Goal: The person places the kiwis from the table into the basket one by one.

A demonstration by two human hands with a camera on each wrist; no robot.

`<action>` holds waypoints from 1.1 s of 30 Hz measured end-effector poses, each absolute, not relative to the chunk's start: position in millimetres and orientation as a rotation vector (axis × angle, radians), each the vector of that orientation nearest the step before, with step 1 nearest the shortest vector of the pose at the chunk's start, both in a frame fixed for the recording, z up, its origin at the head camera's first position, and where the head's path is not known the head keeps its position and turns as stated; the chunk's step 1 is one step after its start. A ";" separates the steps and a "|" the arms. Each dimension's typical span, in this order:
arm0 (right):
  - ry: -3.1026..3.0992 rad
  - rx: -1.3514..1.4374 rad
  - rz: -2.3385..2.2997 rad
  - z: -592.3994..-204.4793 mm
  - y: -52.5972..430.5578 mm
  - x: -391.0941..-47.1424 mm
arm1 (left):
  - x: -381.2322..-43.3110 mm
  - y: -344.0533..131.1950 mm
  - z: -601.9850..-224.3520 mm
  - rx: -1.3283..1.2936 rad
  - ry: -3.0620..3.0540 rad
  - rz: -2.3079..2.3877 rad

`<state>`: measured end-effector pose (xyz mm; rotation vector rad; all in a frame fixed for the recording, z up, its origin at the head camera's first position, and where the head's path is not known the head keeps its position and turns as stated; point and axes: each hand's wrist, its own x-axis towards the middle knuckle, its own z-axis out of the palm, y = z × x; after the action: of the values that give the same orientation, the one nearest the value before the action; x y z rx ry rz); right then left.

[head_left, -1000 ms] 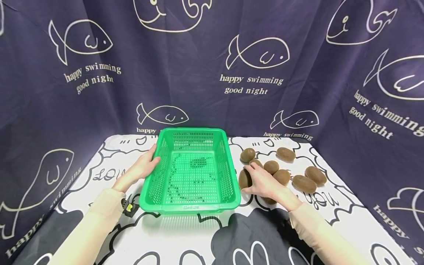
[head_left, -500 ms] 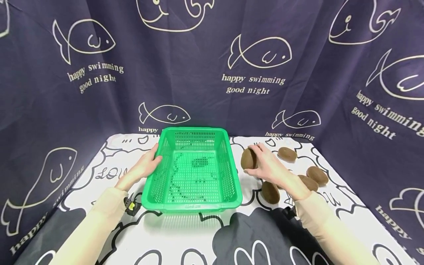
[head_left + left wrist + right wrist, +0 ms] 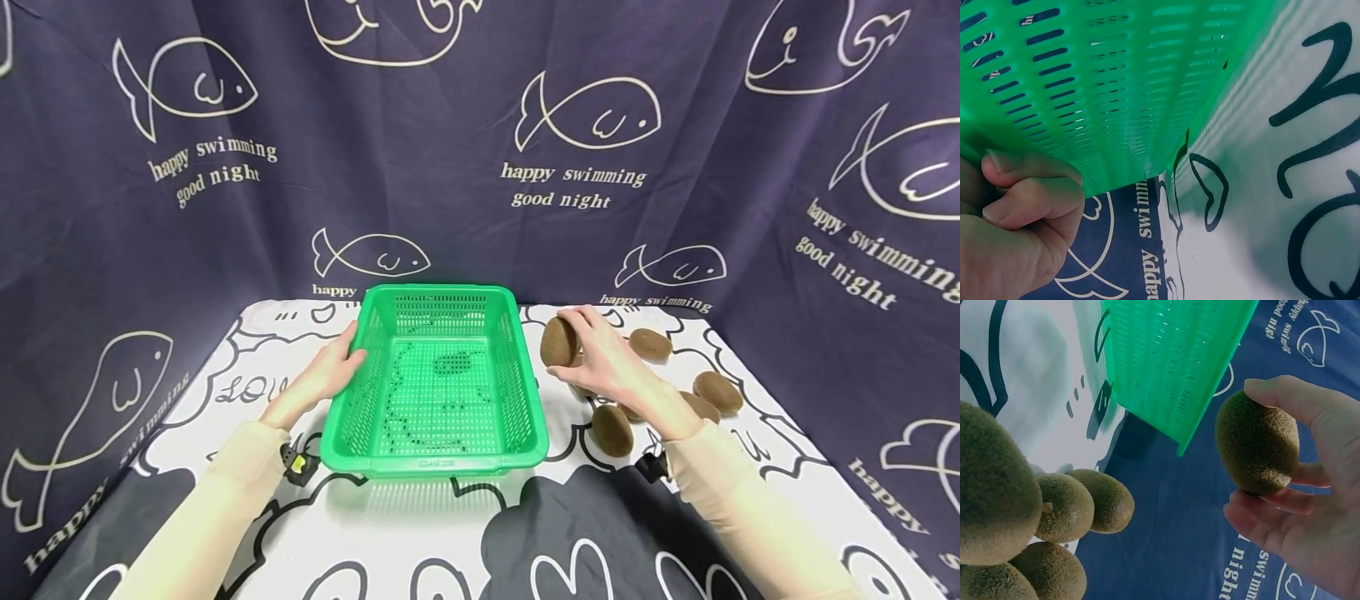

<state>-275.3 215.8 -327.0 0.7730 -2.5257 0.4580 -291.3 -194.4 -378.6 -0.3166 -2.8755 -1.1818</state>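
Observation:
A green plastic basket (image 3: 433, 465) with slotted walls stands mid-table, with bare mesh inside. My left hand (image 3: 330, 368) grips its left rim; curled fingers (image 3: 1038, 194) show against the wall in the left wrist view. To the right of the basket, my right hand (image 3: 603, 357) holds a brown fuzzy kiwi (image 3: 559, 342) between thumb and fingers, raised above the table. The right wrist view shows that same kiwi (image 3: 1257, 442) clear of the basket's rim. Several more kiwis lie below and around the right hand, among them one in front (image 3: 612, 431); some are partly hidden by the hand.
Farther right on the patterned tablecloth (image 3: 420, 542) lie a kiwi at the back (image 3: 650, 345) and another near the right edge (image 3: 717, 392). A dark blue curtain (image 3: 465, 200) with fish drawings hangs behind the table.
My right hand has lifted a kiwi off the table, moving it away from me and upward. The left hand stays on the basket rim, and the basket has hardly moved.

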 end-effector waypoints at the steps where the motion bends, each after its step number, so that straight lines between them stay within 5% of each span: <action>1: -2.525 0.777 0.462 -326.8 215.0 -275.1 | -291.2 -194.1 -378.4 -0.317 -2.876 -1.181; 33: -2.583 1.058 0.424 -334.8 152.0 -279.0 | -291.0 -192.7 -375.5 -0.319 -2.882 -1.177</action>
<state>-279.0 152.0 -334.8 1.0584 -2.5833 0.4235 -291.0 -192.7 -375.5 -0.3193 -2.8822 -1.1767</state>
